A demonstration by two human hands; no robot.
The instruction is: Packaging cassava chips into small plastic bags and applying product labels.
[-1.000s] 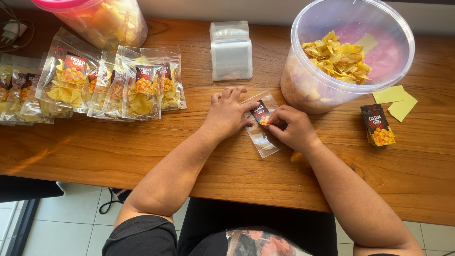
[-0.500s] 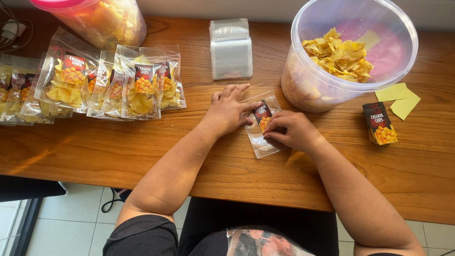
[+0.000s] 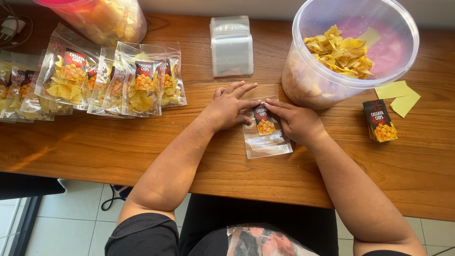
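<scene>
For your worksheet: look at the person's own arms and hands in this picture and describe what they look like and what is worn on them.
Both arms are bare from just below the shoulder down. The left hand and right hand wear no gloves, and no rings, watch or bracelet show. Short black sleeves cover only the upper arms; the left one shows best. The fingernails look short and unpainted.

we see both hands flat on an empty clear pouch [image 3: 267, 142] lying on the wooden bench [image 3: 95, 147]. the left hand [image 3: 228, 108] pins its upper left edge; the right hand [image 3: 296, 121] presses beside a dark label [image 3: 263, 120] on the pouch. a large clear tub [image 3: 303, 85] of yellow chips [image 3: 340, 52] stands just beyond, filled bags [image 3: 137, 87] lie to the left, a label stack [image 3: 380, 120] to the right.
</scene>
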